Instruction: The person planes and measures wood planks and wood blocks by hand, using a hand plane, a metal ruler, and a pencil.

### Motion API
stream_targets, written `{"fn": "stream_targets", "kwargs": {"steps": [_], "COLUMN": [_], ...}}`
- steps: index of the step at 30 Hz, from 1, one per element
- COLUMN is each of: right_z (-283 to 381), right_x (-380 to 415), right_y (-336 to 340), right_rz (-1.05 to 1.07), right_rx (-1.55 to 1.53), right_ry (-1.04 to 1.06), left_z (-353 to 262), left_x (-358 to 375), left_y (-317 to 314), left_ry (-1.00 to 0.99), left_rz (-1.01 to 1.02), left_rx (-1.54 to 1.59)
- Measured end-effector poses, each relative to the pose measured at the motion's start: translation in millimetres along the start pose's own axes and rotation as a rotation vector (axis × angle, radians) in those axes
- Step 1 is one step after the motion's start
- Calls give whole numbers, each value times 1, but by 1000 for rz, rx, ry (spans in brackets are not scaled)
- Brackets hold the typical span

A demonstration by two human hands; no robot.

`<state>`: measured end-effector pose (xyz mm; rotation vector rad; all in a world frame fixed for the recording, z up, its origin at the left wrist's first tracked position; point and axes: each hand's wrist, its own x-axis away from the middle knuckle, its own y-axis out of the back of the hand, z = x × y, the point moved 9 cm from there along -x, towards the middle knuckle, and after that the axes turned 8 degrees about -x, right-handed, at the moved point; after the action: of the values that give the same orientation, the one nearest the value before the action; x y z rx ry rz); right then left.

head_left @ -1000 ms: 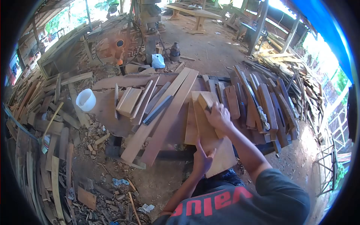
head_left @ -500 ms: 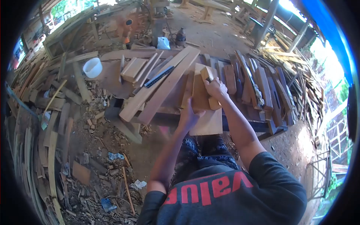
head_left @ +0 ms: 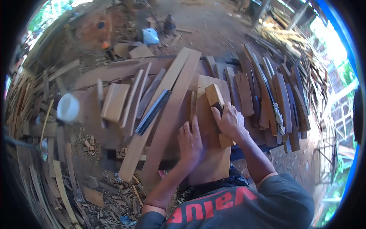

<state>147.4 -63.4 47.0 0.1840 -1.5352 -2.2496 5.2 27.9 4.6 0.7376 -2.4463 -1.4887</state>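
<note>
A wide, light wooden board [head_left: 209, 164] lies on the workbench, its near end close to my body. On top of it rests a narrow wooden block [head_left: 214, 94] with a dark part at its middle. My right hand [head_left: 230, 120] is wrapped round this block, with the thumb on its left side. My left hand [head_left: 190, 143] lies at the board's left edge, its fingers stretched out and pointing away from me. Just beyond those fingertips is a thin wooden strip [head_left: 193, 103].
Left of the board are two long planks [head_left: 173, 103], a dark ruler-like bar [head_left: 153, 112] and a thick wood block [head_left: 115, 102]. Several wooden pieces [head_left: 244, 93] lie on the right. A white bucket [head_left: 68, 107] stands at the left, near scrap wood.
The view has tilted down and come closer to the bench. My left hand has turned, its fingers now flatter along the board's edge. My right hand still holds the block.
</note>
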Motion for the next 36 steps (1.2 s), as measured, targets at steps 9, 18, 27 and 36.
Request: {"fn": "stream_targets", "kwargs": {"steps": [9,18,27,36], "right_z": [12,26,30,31], "right_x": [1,-15,-57,-81], "right_y": [5,0,12,14], "right_rz": [96,-91,-231,-235], "right_rx": [-41,-121,-149,-100], "right_ry": [-53,-89,-124,-148], "left_z": [-5,0,4,7], "left_x": [-44,-66,-67,-70], "left_y": [-5,-24,-24,-22], "left_ry": [63,143,84,100], "left_rz": [48,103,87,12], "left_rx": [105,-170,-129,-42]}}
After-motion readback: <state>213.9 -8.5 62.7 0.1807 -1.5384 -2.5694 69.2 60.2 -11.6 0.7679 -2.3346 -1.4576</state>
